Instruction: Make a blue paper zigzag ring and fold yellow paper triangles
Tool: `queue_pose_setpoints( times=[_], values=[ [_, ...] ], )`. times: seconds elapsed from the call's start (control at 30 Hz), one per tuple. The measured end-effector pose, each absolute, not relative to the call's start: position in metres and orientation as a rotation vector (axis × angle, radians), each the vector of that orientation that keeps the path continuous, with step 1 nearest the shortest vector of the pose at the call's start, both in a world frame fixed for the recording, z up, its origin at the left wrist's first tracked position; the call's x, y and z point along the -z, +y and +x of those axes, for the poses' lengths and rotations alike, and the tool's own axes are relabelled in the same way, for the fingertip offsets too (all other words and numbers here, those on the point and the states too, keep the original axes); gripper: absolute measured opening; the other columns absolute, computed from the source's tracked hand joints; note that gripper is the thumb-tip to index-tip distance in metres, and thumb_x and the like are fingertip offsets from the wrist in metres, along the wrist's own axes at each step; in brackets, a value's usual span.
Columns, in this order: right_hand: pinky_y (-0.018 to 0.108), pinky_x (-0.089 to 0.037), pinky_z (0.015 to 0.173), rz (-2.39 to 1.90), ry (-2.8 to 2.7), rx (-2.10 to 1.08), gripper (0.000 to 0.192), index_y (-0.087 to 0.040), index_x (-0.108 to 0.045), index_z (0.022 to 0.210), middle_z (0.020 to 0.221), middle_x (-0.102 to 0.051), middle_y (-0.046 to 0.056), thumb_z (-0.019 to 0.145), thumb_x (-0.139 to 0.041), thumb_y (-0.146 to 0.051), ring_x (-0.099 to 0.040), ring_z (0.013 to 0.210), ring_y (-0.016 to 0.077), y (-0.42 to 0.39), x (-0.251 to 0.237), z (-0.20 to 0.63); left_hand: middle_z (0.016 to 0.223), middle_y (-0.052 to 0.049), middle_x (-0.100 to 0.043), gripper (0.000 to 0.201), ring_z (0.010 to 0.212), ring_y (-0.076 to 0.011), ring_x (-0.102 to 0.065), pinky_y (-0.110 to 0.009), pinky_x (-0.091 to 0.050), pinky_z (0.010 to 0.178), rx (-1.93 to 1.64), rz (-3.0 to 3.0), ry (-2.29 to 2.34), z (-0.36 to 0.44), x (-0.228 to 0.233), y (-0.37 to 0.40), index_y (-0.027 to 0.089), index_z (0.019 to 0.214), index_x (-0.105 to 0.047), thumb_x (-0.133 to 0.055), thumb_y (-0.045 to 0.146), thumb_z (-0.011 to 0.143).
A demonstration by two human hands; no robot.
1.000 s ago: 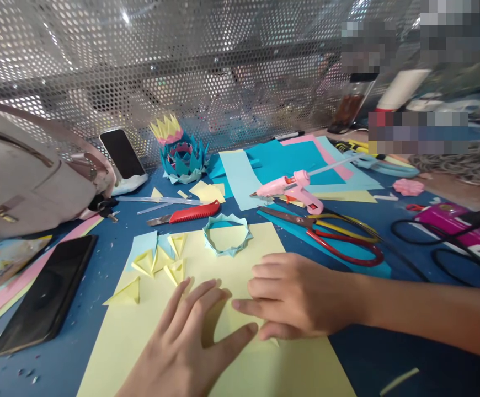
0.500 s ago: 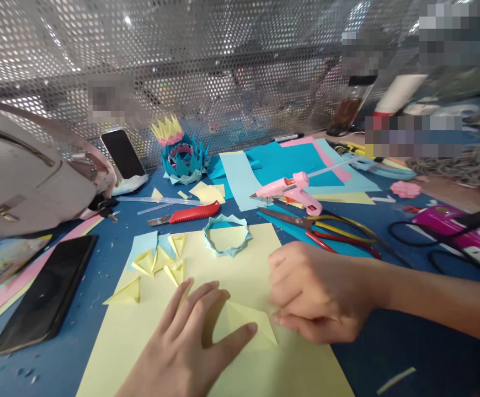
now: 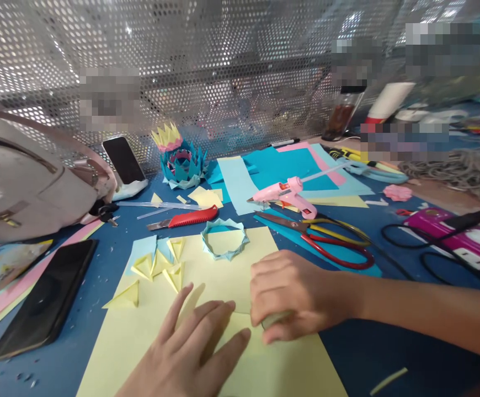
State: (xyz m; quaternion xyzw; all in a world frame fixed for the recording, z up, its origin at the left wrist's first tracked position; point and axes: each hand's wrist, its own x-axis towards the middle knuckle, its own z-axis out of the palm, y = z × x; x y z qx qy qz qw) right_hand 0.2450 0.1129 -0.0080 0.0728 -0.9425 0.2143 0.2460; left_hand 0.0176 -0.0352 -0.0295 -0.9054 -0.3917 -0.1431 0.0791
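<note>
The right hand (image 3: 293, 295), which half a second ago pinched the folded corner from the side, now lies curled over it, covering the small folded yellow paper piece (image 3: 275, 318) so only an edge shows. The left hand (image 3: 190, 353) stays flat, fingers spread, on the large pale yellow paper sheet (image 3: 223, 275) on the blue worktop (image 3: 389, 342); its wrist is cut off below. A light blue paper ring (image 3: 224, 238) rests on the sheet's far edge.
</note>
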Motion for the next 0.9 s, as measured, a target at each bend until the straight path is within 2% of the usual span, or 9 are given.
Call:
queue_pose_setpoints(
  times=[0.1, 0.17, 0.33, 0.43, 0.6, 0.7, 0.8, 0.9],
  values=[
    [0.03, -0.034, 0.06, 0.217, -2.599, -0.402, 0.037, -0.016, -0.067, 0.088, 0.076, -0.065, 0.001, 0.101, -0.052, -0.048, -0.051, 0.068, 0.0148, 0.108, 0.006, 0.244, 0.11, -0.007, -0.065, 0.063, 0.118, -0.0214, -0.057, -0.048, -0.015, 0.124, 0.469, -2.642, -1.31, 0.018, 0.028, -0.036, 0.021, 0.137, -0.057, -0.043, 0.066, 0.095],
    [0.031, -0.034, 0.059, 0.214, -2.622, -0.264, 0.035, -0.016, -0.066, 0.089, 0.078, -0.065, 0.001, 0.101, -0.052, -0.046, -0.049, 0.067, 0.0152, 0.104, 0.005, 0.243, 0.105, -0.006, -0.064, 0.067, 0.111, -0.0211, -0.059, -0.047, -0.013, 0.124, 0.478, -2.594, -1.383, 0.018, 0.028, -0.037, 0.019, 0.138, -0.057, -0.042, 0.068, 0.094],
    [0.031, -0.033, 0.054, 0.235, -2.588, 0.054, 0.018, -0.017, -0.069, 0.091, 0.076, -0.065, -0.001, 0.098, -0.053, -0.018, -0.048, 0.064, 0.0142, 0.096, 0.001, 0.241, 0.104, -0.007, -0.064, 0.067, 0.104, -0.0195, -0.06, -0.044, -0.002, 0.125, 0.424, -2.604, -1.257, 0.015, 0.029, -0.036, 0.009, 0.144, -0.049, -0.05, 0.057, 0.097],
    [0.03, -0.037, 0.054, 0.29, -2.555, 0.125, 0.018, -0.018, -0.071, 0.094, 0.078, -0.068, -0.002, 0.096, -0.054, -0.014, -0.051, 0.065, 0.0125, 0.095, 0.001, 0.242, 0.107, -0.007, -0.067, 0.059, 0.107, -0.0178, -0.061, -0.043, -0.007, 0.126, 0.432, -2.631, -1.237, 0.014, 0.027, -0.036, 0.009, 0.144, -0.049, -0.047, 0.049, 0.101],
    [0.028, -0.046, 0.061, 0.281, -2.553, 0.163, 0.019, -0.019, -0.071, 0.088, 0.09, -0.073, 0.0, 0.097, -0.056, -0.014, -0.063, 0.081, 0.0129, 0.103, 0.004, 0.245, 0.107, -0.006, -0.068, 0.054, 0.103, -0.0167, -0.065, -0.043, -0.023, 0.124, 0.434, -2.679, -1.2, 0.012, 0.024, -0.036, 0.014, 0.133, -0.06, -0.052, 0.053, 0.098],
    [0.027, -0.049, 0.066, 0.249, -2.566, 0.139, 0.02, -0.019, -0.072, 0.091, 0.097, -0.075, 0.0, 0.099, -0.054, -0.015, -0.066, 0.091, 0.0134, 0.109, 0.006, 0.245, 0.117, -0.007, -0.068, 0.05, 0.112, -0.019, -0.063, -0.042, -0.027, 0.122, 0.42, -2.638, -1.175, 0.01, 0.023, -0.033, 0.017, 0.13, -0.063, -0.059, 0.052, 0.095],
    [0.027, -0.051, 0.067, 0.213, -2.587, 0.132, 0.021, -0.019, -0.072, 0.1, 0.103, -0.076, 0.0, 0.101, -0.051, -0.016, -0.067, 0.097, 0.0139, 0.114, 0.007, 0.246, 0.136, -0.007, -0.062, 0.055, 0.13, -0.023, -0.054, -0.044, -0.021, 0.124, 0.374, -2.612, -1.067, 0.007, 0.021, -0.029, 0.017, 0.132, -0.062, -0.056, 0.057, 0.094],
    [0.026, -0.052, 0.064, 0.298, -2.591, 0.166, 0.022, -0.017, -0.073, 0.101, 0.104, -0.076, 0.001, 0.101, -0.051, -0.018, -0.068, 0.098, 0.0144, 0.12, 0.005, 0.247, 0.136, -0.007, -0.063, 0.056, 0.135, -0.025, -0.051, -0.046, -0.015, 0.125, 0.37, -2.621, -0.996, 0.006, 0.024, -0.027, 0.017, 0.131, -0.063, -0.053, 0.059, 0.095]
  ],
)
